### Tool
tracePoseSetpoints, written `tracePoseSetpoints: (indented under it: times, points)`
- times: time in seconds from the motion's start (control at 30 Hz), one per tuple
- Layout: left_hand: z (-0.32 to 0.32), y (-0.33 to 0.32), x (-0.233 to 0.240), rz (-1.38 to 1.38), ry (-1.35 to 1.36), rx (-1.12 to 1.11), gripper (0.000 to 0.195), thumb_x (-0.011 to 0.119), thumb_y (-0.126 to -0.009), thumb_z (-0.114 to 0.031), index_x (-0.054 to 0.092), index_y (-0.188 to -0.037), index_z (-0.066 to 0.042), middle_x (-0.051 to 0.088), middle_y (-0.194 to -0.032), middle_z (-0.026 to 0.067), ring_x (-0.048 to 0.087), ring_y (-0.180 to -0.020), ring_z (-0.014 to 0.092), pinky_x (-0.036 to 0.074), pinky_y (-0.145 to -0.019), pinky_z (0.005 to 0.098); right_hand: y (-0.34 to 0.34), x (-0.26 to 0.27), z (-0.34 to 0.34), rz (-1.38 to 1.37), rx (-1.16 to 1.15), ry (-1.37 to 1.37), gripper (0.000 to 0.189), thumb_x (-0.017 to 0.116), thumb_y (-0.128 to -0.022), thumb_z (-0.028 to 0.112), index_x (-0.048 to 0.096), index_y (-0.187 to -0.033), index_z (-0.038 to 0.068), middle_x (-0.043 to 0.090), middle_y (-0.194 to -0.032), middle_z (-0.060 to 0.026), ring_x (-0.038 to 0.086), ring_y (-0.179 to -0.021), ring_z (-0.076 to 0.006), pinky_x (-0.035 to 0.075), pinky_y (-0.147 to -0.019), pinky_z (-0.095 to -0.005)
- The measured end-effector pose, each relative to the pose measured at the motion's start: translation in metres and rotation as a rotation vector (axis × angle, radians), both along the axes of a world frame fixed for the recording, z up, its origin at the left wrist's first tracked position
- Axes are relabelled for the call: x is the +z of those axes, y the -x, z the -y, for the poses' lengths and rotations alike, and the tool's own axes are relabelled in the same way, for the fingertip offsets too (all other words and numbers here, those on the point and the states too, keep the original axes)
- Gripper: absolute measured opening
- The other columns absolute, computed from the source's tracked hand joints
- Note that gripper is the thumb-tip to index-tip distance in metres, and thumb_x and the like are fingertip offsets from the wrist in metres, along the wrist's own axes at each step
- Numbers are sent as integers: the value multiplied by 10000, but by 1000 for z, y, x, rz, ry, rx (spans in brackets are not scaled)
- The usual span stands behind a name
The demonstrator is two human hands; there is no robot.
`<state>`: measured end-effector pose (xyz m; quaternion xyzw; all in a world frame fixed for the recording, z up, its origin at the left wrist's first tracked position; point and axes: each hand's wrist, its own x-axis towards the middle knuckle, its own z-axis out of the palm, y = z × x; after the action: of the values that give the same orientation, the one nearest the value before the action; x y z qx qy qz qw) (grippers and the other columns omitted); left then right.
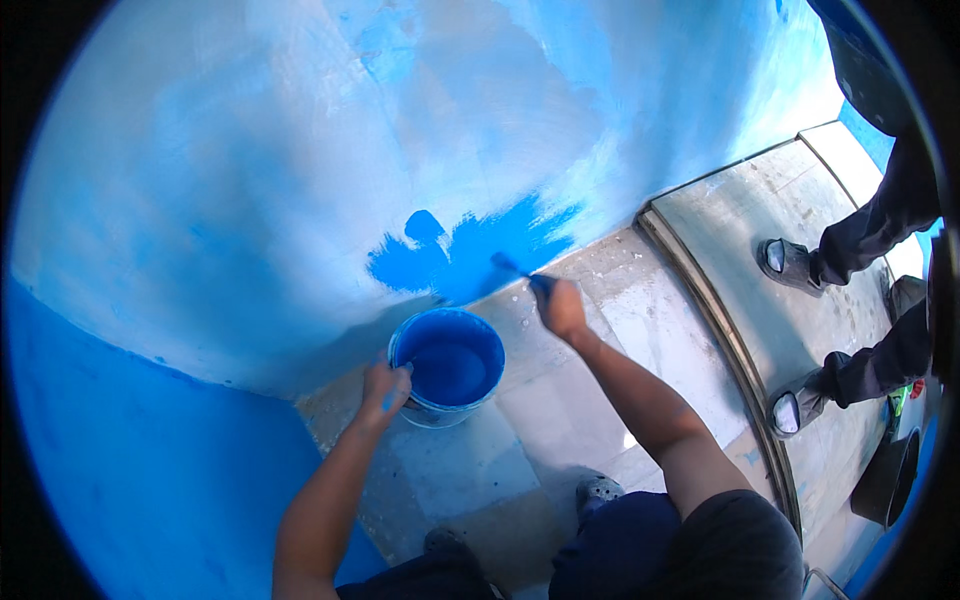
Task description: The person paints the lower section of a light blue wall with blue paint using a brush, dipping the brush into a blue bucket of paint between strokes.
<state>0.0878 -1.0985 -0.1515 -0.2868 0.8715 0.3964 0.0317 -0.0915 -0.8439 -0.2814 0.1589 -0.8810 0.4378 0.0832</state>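
Observation:
My left hand (386, 392) grips the left rim of a paint bucket (448, 365), its thumb over the edge. Blue paint (450, 371) lies inside the bucket, which stands on the floor close to the wall. In my right hand (561, 306) is the handle of a paintbrush (512, 265); its blurred bristle end is over the lower wall, and whether it touches cannot be told. A patch of fresh, darker blue paint (480, 251) with ragged edges covers the wall (300, 135) there, just above the floor. Blue smears mark the back of my left hand.
Paint-spotted tiles (465, 457) make up the floor. A raised step edge (712, 330) runs along the right, and another person's shoes (791, 264) stand on it. A dark bucket (885, 480) sits at the lower right. At left is a solid blue wall (165, 465).

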Motion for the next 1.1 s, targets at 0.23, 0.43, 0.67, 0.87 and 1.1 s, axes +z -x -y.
tracePoseSetpoints:
  times: [0.23, 0.43, 0.67, 0.87, 1.1]
  points:
    - [-12, 36, -25, 71, 170, -165, 387, 549, -896, -89, 563, -1273, -2, 637, -1163, 252, 632, -1049, 413, 482, -901, 482, 45, 22, -42, 8, -611, 325, 240, 604, -906, 189, 726, -948, -13, 673, -863, -283, 671, -841, -439, 511, -720, -475]
    - [-21, 44, -45, -127, 277, -232, 343, 492, -882, -65, 567, -1200, 40, 635, -1120, 285, 619, -1016, 454, 490, -910, 500, 9, -20, -4, 20, -329, 160, 276, 552, -950, 215, 694, -918, -20, 616, -837, -322, 607, -841, -502, 485, -704, -523]
    - [-29, 34, -27, 60, 176, -113, 445, 453, -947, -54, 445, -1390, -14, 555, -1277, 269, 572, -1134, 446, 457, -972, 506, 15, -30, -10, 34, -98, 79, 205, 625, -913, 170, 705, -1026, 19, 670, -924, -260, 656, -865, -432, 517, -733, -466]
    - [-21, 27, -37, 71, 183, -59, 420, 435, -958, -64, 458, -1372, 1, 555, -1276, 277, 572, -1138, 449, 461, -960, 515, 42, -15, -41, 83, -565, 325, 267, 613, -931, 186, 708, -1027, -44, 694, -857, -266, 699, -788, -335, 514, -714, -414]
    - [-19, 29, -36, 111, 184, -66, 394, 434, -972, -86, 458, -1356, 1, 607, -1179, 273, 608, -1069, 437, 487, -902, 520, 7, -42, 0, 45, -208, 200, 256, 585, -947, 177, 710, -999, -41, 684, -932, -278, 702, -847, -375, 511, -740, -426]
